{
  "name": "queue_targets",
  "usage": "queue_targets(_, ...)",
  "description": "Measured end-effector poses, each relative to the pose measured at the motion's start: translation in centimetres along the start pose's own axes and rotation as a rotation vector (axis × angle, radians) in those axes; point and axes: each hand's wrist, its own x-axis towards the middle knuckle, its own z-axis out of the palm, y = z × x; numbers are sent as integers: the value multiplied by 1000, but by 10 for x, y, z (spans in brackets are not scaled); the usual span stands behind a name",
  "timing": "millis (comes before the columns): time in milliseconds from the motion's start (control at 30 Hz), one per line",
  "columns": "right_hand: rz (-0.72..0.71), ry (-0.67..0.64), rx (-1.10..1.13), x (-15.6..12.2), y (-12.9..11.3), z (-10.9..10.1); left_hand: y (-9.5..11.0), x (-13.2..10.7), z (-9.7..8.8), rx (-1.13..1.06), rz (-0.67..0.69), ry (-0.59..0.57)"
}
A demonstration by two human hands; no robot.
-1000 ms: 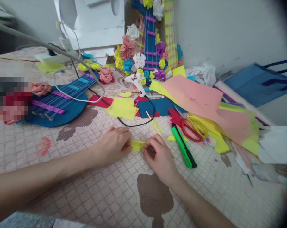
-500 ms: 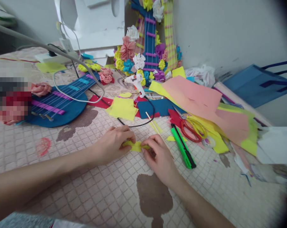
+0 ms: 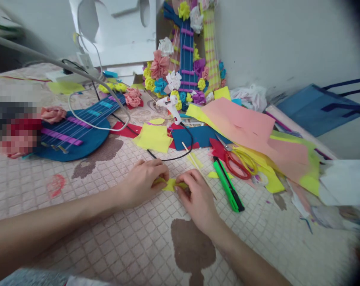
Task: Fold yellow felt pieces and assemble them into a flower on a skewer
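Observation:
Between my hands is a small piece of yellow crepe-like paper (image 3: 169, 184), gathered at both ends and just above the quilted cloth. My left hand (image 3: 147, 178) pinches its left end, and my right hand (image 3: 197, 195) pinches the right end with thumb and fingers. Parts of the paper are hidden under my fingertips. Right of my right hand lie a thin wooden stick (image 3: 194, 162) and a green box cutter (image 3: 228, 184). Beyond my hands rests a flat stack of yellow paper squares (image 3: 153, 137).
A white hot glue gun (image 3: 171, 108) stands behind, its black cord looping forward. Scissors (image 3: 237, 163) with red and yellow handles lie by pink sheets (image 3: 242, 121). At left is a blue paper guitar (image 3: 75, 139); decorated guitars (image 3: 187, 51) lean at the back. A white cable (image 3: 57, 62) crosses the left.
The yellow paper between my fingers is drawn in narrower at its middle, and my right hand has come slightly closer to my left. Small shifts elsewhere come from the camera.

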Motion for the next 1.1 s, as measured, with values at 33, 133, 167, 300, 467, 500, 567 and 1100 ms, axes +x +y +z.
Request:
queue_targets(33, -6, -6, 14, -1, 1, -1, -2, 0, 0, -17, 5, -5)
queue_targets(133, -29, -22, 43, -2, 4, -3, -7, -1, -2, -47, 33, -6)
queue_targets(167, -36, -26, 49, -2, 5, -4, -9, -1, -2, -53, 44, -5)
queue_targets(300, -45, -36, 69, -3, 7, -5, -12, 0, -6, -76, 63, -48)
queue_targets(467, -36, -58, 52, -2, 6, -7, -4, 0, -7, -29, 25, -55)
queue_targets(500, -36, -61, 45, -2, 5, -7, -2, 0, -5, -2, 15, -40)
queue_targets(567, -31, -56, 33, -2, 4, -6, 1, -1, -2, 41, 5, -22)
queue_targets(1100, -177, -53, 2, -5, 11, -6, -14, 1, -7, -146, 41, -65)
